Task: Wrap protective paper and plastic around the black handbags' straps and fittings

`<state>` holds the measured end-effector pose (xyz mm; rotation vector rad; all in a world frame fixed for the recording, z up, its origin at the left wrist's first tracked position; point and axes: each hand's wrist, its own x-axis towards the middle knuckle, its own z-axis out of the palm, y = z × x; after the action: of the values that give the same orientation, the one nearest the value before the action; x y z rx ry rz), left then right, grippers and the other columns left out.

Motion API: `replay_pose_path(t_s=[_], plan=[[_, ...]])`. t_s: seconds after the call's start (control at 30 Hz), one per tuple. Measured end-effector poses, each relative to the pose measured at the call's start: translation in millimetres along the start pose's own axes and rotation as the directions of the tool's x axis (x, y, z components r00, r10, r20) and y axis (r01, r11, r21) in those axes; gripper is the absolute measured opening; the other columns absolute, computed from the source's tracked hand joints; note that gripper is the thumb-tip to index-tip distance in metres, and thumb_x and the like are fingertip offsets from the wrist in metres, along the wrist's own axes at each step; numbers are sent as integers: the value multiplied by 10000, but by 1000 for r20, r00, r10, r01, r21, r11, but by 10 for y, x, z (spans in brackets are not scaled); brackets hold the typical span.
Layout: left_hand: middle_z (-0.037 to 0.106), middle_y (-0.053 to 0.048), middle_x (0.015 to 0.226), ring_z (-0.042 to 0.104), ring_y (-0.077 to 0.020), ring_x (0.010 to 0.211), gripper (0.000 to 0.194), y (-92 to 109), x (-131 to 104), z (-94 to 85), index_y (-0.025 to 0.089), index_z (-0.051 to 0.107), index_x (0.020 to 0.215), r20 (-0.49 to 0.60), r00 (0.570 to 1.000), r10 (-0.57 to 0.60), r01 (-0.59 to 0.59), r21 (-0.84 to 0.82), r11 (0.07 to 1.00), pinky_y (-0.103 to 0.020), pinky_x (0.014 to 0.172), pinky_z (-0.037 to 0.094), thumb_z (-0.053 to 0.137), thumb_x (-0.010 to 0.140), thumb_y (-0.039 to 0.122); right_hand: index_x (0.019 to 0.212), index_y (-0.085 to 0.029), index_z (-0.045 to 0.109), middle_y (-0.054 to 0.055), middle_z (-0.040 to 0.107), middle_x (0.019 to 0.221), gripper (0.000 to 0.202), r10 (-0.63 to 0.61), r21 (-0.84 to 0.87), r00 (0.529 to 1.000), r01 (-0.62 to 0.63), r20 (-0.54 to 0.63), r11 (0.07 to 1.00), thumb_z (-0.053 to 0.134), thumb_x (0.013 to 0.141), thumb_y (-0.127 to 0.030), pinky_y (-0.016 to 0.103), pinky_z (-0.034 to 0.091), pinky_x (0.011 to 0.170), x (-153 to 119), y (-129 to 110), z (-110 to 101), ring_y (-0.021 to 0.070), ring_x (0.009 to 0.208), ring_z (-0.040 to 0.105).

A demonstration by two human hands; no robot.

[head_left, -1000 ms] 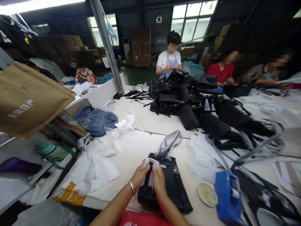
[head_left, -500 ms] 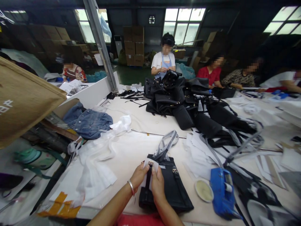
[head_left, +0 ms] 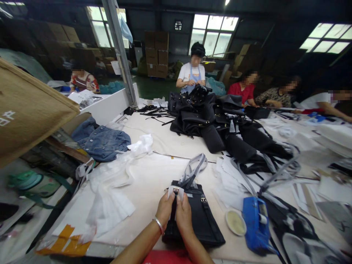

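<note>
A black bag point(head_left: 202, 220) lies on the table in front of me, with a buckled strap point(head_left: 204, 205) down its right side and grey-wrapped handles point(head_left: 194, 169) at its top. Over its left side, my left hand point(head_left: 165, 209) and my right hand point(head_left: 183, 213) pinch a black buckle strap point(head_left: 173, 209) from both sides, thumbs on top. White paper point(head_left: 171, 190) sits behind the metal buckle point(head_left: 176, 190) at the strap's upper end. The fingers beneath are hidden.
To the right are a small round dish point(head_left: 235, 222) and a blue tape dispenser point(head_left: 255, 225). Black bags point(head_left: 209, 117) are heaped farther back, where a co-worker point(head_left: 191, 73) stands. White sheets point(head_left: 112, 194) and a denim garment point(head_left: 101, 141) lie left, near a metal post point(head_left: 121, 51).
My left hand has shifted slightly and its wrist sits closer to the strap, covering more of the paper. The view has tilted a little; the bag stays in place.
</note>
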<state>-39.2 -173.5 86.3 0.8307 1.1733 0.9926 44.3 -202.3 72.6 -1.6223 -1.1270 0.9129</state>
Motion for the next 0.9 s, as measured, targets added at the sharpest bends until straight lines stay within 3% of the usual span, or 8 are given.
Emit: replay_pose_path(t_s=[0.13,0.23,0.3,0.4,0.47,0.6,0.73,0.9], plan=[[677,-111,1042,574,-258,1059,421,-41,5,17,131,612,1066,-67,998,7,-8,-10,1000,-366,963,387,552,775,429,1265,-203,486,109,543,1263,448,-108,-114,990,118,87,986,347,901,-424,411,355,1004,-25,-16,-62,241,1172,487],[688,-108,987,585,-264,1029,407,-24,3,18,125,620,1033,-90,996,16,-17,-3,1000,-373,950,392,549,769,427,1202,-233,570,99,533,1282,428,-180,-216,973,209,147,954,469,851,-456,461,270,1056,13,-86,-267,283,1219,430],[693,-102,958,595,-268,999,403,13,-12,25,125,626,1008,-65,997,30,-29,17,999,-374,918,413,550,766,439,1113,-242,630,93,590,1193,391,-167,-173,959,209,230,962,490,837,-482,459,306,1029,81,-131,-450,288,1158,476],[696,-93,927,618,-259,906,402,63,-49,57,133,633,972,-27,998,61,-60,37,997,-353,823,456,536,773,468,1052,-231,639,57,652,827,419,6,65,910,-36,414,997,407,867,-526,369,491,738,209,-137,-657,220,792,603],[698,-88,890,630,-243,811,408,74,-70,90,134,630,964,0,998,58,-58,36,998,-339,737,475,519,782,482,1017,-208,629,11,587,657,419,108,232,868,-246,485,941,450,844,-545,284,467,560,277,-104,-693,157,585,554],[699,-82,858,637,-233,775,410,68,-71,121,128,622,994,24,999,33,-34,4,999,-330,692,484,541,776,466,940,-182,616,-19,553,632,390,145,396,861,-366,487,842,641,728,-508,229,421,507,345,-74,-598,103,515,501],[703,-80,873,629,-252,884,390,97,-53,87,128,636,993,-21,997,72,-72,6,997,-325,750,480,615,731,417,905,-181,617,-9,589,701,341,70,391,892,-265,446,882,638,736,-477,226,417,498,374,-130,-540,104,530,511],[692,-55,815,623,-209,706,347,127,-65,98,141,626,985,-4,996,85,-85,58,995,-302,648,475,569,764,402,805,-179,590,-24,586,599,290,33,273,916,-154,400,950,604,756,-464,226,398,467,420,-172,-557,106,461,496]])
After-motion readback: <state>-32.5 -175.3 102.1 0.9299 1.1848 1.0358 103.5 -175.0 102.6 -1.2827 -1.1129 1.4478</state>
